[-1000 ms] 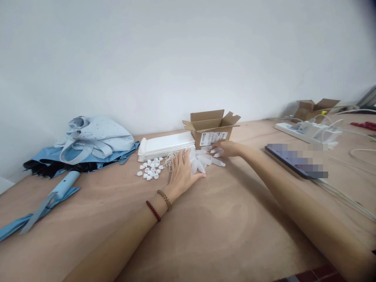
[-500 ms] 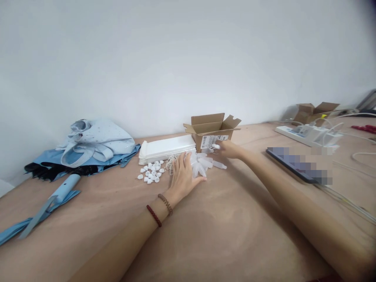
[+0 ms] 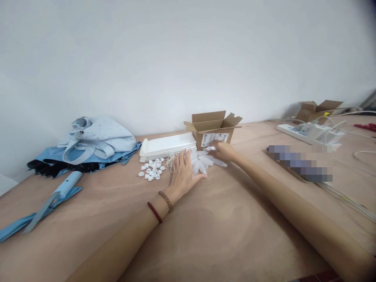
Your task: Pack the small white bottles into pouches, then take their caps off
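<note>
My left hand (image 3: 184,172) lies with its fingers spread against the left side of a pile of small translucent plastic bottles (image 3: 199,166). My right hand (image 3: 222,151) is closed at the pile's far right, in front of the cardboard box (image 3: 217,139). Its fingertips pinch what looks like a small capped plastic bottle (image 3: 209,149), partly hidden. Left of my left hand, several white caps (image 3: 152,170) are scattered on the table. Thin off-white cords (image 3: 170,161) lie between the caps and my left hand. A stack of flat white packets (image 3: 167,145) sits behind.
On the left lie a pale blue bag (image 3: 100,139) and a blue umbrella (image 3: 66,184). To the right are a blurred-out phone-like device (image 3: 296,162), a white power strip (image 3: 308,133) with cables, and another open box (image 3: 317,109). A wall stands behind the wooden table (image 3: 223,227).
My right hand has shifted slightly left and toward the pile with the small bottle. My left hand stays in place, fingers spread. The view has moved a little.
</note>
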A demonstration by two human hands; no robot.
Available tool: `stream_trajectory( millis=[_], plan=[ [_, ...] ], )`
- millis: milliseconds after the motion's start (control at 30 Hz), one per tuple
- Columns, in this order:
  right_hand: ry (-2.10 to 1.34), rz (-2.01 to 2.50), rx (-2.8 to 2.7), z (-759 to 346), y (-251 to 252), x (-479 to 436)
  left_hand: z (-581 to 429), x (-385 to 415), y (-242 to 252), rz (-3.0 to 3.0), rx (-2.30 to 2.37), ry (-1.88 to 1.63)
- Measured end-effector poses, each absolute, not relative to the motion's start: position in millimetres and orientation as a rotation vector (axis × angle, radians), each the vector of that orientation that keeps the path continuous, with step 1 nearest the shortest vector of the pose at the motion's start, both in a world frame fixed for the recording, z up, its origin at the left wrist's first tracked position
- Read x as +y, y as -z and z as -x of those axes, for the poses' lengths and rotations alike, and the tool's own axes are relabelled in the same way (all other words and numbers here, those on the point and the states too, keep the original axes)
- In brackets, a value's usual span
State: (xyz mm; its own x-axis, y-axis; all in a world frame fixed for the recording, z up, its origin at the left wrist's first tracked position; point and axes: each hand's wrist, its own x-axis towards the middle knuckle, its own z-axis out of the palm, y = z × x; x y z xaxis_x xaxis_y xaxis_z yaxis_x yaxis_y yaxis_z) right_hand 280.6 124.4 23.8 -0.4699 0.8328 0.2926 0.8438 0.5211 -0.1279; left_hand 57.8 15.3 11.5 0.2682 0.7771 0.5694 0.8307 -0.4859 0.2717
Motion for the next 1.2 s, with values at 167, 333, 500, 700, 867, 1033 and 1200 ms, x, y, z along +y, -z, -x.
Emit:
stream_trajectory(
  millis=[167, 333, 500, 700, 867, 1033, 1200],
  plan=[
    [0.065, 1.465, -2.447, -282.2, -23.2, 126.7, -58.0, 13.2, -14.6, 2.439, -1.548, 1.014],
    [0.072, 1.528, -2.464, -282.0, -25.6, 126.2, -57.1, 13.8, -13.1, 2.430, -1.526, 1.032],
    [0.070, 1.599, -2.474, -287.3, -26.3, 127.6, -56.5, 14.9, -11.2, 2.405, -1.513, 1.049],
    [0.092, 1.661, -2.443, -291.6, -24.0, 130.2, -56.2, 13.1, -13.9, 2.393, -1.524, 1.027],
    [0.097, 1.667, -2.412, -290.7, -22.4, 127.3, -56.3, 12.8, -14.0, 2.391, -1.523, 1.015],
    [0.106, 1.670, -2.339, -290.6, -18.7, 123.3, -56.4, 13.3, -12.6, 2.378, -1.517, 1.012],
    [0.099, 1.617, -2.282, -290.6, -21.8, 122.2, -56.4, 14.2, -10.7, 2.364, -1.503, 1.045]
  ],
)
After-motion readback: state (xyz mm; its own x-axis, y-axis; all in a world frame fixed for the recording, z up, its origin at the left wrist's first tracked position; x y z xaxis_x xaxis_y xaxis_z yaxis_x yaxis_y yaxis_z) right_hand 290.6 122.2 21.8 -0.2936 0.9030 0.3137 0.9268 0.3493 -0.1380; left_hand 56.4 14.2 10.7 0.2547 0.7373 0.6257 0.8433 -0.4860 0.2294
